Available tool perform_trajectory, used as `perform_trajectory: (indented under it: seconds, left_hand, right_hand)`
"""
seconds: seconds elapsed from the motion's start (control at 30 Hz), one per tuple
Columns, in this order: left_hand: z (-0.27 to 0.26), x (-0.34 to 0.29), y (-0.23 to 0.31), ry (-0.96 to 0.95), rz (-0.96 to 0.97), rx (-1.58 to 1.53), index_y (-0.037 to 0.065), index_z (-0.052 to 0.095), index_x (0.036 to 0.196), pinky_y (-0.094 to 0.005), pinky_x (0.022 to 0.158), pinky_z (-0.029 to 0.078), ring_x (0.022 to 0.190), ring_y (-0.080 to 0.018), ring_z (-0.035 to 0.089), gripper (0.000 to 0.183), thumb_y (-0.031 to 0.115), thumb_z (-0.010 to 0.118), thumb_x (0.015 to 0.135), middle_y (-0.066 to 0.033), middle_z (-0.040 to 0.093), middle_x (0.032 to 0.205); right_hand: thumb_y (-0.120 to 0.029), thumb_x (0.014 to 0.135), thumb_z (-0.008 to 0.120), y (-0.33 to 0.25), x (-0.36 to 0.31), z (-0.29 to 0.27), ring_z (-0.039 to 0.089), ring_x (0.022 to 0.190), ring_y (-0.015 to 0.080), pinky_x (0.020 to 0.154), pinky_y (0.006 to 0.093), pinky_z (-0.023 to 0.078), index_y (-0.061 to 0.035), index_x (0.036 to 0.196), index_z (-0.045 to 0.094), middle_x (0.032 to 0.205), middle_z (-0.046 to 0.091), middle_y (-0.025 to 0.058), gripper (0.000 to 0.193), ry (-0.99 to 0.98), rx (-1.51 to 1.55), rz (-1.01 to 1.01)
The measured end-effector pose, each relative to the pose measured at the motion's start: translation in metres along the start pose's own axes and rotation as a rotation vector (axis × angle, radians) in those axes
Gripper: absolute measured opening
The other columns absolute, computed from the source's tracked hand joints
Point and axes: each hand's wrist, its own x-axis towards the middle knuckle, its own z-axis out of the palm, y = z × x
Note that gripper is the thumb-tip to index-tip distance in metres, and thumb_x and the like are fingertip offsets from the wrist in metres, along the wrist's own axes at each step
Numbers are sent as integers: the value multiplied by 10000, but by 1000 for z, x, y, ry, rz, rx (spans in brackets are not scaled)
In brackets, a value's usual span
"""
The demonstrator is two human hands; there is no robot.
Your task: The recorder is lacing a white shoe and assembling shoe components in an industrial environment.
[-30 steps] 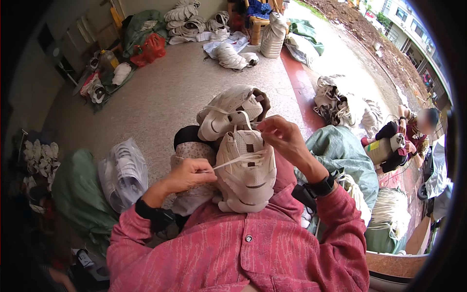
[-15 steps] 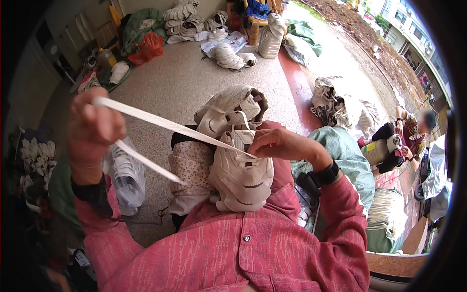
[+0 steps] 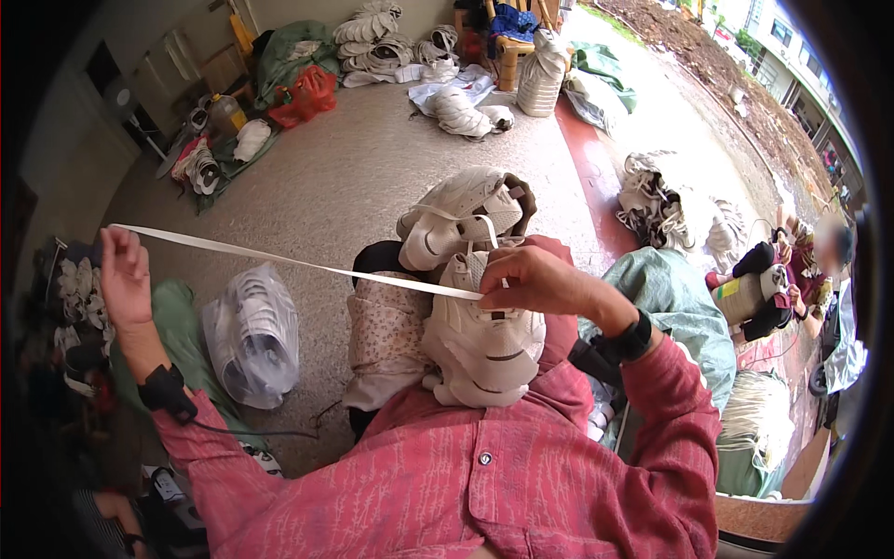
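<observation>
A white sneaker (image 3: 484, 340) rests on my lap against my red shirt. My right hand (image 3: 535, 279) presses on its top where a flat white lace (image 3: 298, 264) comes out. The lace runs taut to the far left, where my left hand (image 3: 124, 275) pinches its end, arm stretched out. A second white sneaker (image 3: 458, 216) lies just beyond the first, on my knee.
A clear bag of white shoes (image 3: 253, 334) sits on the floor at my left. Piles of white shoes (image 3: 377, 42) lie at the back, a heap of laces (image 3: 670, 207) at the right. Green sacks (image 3: 684, 307) and another person (image 3: 801, 270) are at the right.
My left hand, first close to the sneaker, has pulled the lace far out to the left and lowered; the lace is now one taut line. My right hand stays on the shoe.
</observation>
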Motion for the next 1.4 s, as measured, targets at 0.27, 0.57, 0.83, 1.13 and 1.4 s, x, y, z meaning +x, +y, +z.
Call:
perform_trajectory:
  seconds: [0.27,0.57,0.83,1.13,1.4]
  left_hand:
    - [-53,-29,-17,590,209,434,1,640,1120,-268,803,506,961,-156,656,304,259,606,963,-94,671,1098]
    - [50,-43,-97,261,-241,162,8,637,1021,-187,399,191,469,-2,264,200,193,595,955,91,361,602]
    - [168,-120,-247,-473,-331,585,8,689,893,-247,645,473,708,-71,551,146,135,625,926,7,618,747]
    - [179,-120,-252,-533,-286,774,-20,573,740,-292,556,416,648,-71,515,187,104,605,875,-29,562,661]
    - [194,-111,-257,-551,-248,990,-19,555,716,-326,568,443,633,-173,559,231,152,647,840,-113,563,672]
  right_hand:
    - [-148,806,749,-32,-7,42,589,653,197,578,318,462,-49,839,662,779,583,49,135,282,-160,172]
    - [-178,868,720,-35,-13,42,616,728,114,601,264,491,-7,911,647,830,613,42,191,282,159,333]
    - [-80,872,624,-41,-4,25,646,721,171,643,286,513,0,926,648,836,622,67,99,172,213,558]
    - [-36,770,712,-5,4,15,579,760,141,639,286,475,-45,888,676,856,591,34,124,114,-112,108]
    - [-28,787,700,-2,-3,19,574,774,114,651,254,467,-26,903,676,852,583,22,118,195,123,129]
